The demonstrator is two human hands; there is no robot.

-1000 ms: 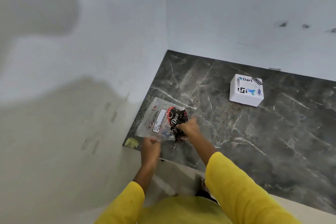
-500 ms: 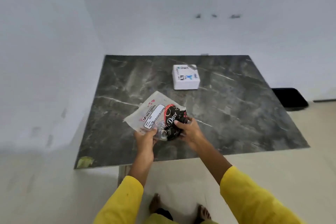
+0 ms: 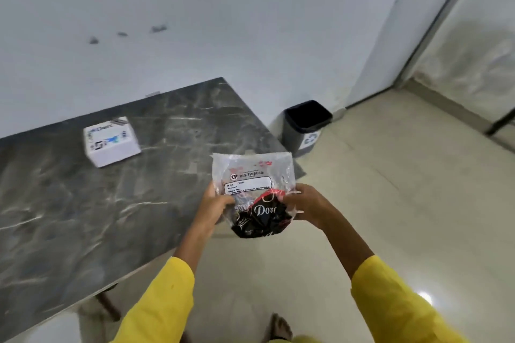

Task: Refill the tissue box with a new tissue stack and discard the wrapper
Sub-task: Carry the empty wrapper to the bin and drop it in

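Both hands, left (image 3: 216, 202) and right (image 3: 308, 205), grip a crumpled clear plastic tissue wrapper (image 3: 252, 175) off the dark marble bench's (image 3: 69, 217) right edge; the white cardboard tissue box (image 3: 111, 140) sits near its far edge.

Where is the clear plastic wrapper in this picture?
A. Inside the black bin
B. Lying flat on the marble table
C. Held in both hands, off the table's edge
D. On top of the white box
C: the left hand and right hand grip the clear plastic wrapper in the air past the marble table, short of the black bin.
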